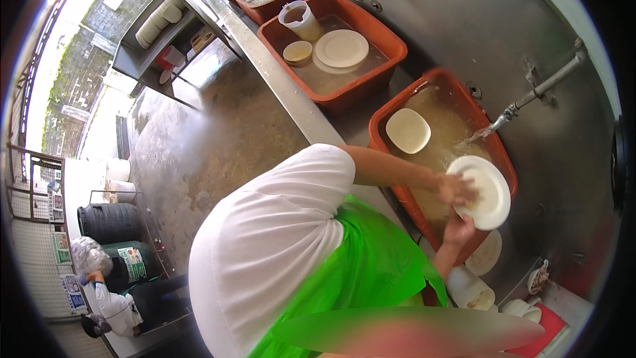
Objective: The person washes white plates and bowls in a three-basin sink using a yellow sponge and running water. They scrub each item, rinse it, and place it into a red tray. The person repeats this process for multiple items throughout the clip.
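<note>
Holding a round white plate (491, 193) tilted over the lower-right end of an orange-red tub (416, 211) of murky water.
Smooth, plain and broad-rimmed, just beside a running tap (507, 118); gripped at the lower rim by the right hand (458, 229), with fingers closed on the edge; touched across its face by the left hand (457, 189), blurred, with fingers spread wide. Behind, on a dark green drum (154, 257), a printed label (132, 262) too small to read.

Along the left side

Upper left, a metal shelf (128, 61) holds stacked pale containers (158, 22) — block wall (78, 69) beyond. Lower left: a black barrel (109, 223) beside a green barrel (119, 269), and a person (119, 309) touching a plastic bag (87, 254).
</note>
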`<control>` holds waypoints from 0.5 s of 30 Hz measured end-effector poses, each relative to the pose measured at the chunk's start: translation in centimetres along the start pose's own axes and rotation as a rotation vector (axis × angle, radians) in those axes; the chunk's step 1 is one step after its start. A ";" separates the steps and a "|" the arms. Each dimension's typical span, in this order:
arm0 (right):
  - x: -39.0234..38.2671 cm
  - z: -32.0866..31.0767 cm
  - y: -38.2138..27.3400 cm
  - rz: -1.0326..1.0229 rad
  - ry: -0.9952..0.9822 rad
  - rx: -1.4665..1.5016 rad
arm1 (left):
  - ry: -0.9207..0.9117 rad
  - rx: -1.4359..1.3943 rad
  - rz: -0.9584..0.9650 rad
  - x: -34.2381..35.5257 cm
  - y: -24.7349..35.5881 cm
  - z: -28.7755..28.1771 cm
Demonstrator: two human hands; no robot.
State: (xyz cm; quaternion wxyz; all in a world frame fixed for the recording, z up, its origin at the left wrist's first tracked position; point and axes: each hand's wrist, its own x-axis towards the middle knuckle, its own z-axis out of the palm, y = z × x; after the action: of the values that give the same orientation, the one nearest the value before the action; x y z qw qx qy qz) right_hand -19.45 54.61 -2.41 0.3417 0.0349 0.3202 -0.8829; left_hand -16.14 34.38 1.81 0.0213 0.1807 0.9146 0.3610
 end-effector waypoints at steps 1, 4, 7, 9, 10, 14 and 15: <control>1.1 -1.6 1.4 -0.005 0.033 0.026 | -0.067 -0.141 0.085 0.0 2.0 0.0; -0.9 1.0 4.0 0.267 -0.021 -0.148 | 0.243 0.192 0.066 2.6 -5.3 0.5; -1.6 2.3 2.2 0.153 -0.066 -0.125 | 0.440 0.373 -0.233 1.3 -9.9 -2.3; -0.4 1.9 1.4 0.030 -0.135 -0.098 | 0.574 0.213 -0.233 -1.3 -12.5 -0.9; -0.5 3.0 1.3 -0.012 -0.071 -0.011 | 0.533 0.098 -0.362 -0.8 -11.5 -0.3; -0.9 3.5 3.4 0.161 -0.093 -0.282 | 0.624 -0.009 -0.439 1.3 -10.4 -2.1; -0.4 2.1 3.6 0.181 -0.113 -0.300 | 0.652 -0.097 -0.463 2.4 -8.9 -2.9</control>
State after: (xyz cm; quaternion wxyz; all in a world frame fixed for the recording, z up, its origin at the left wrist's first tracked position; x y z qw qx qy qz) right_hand -16.58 51.55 -2.57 0.4386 -0.0376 0.4243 -0.7913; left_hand -21.73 27.31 -1.73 -0.1806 -0.1555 0.8719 0.4278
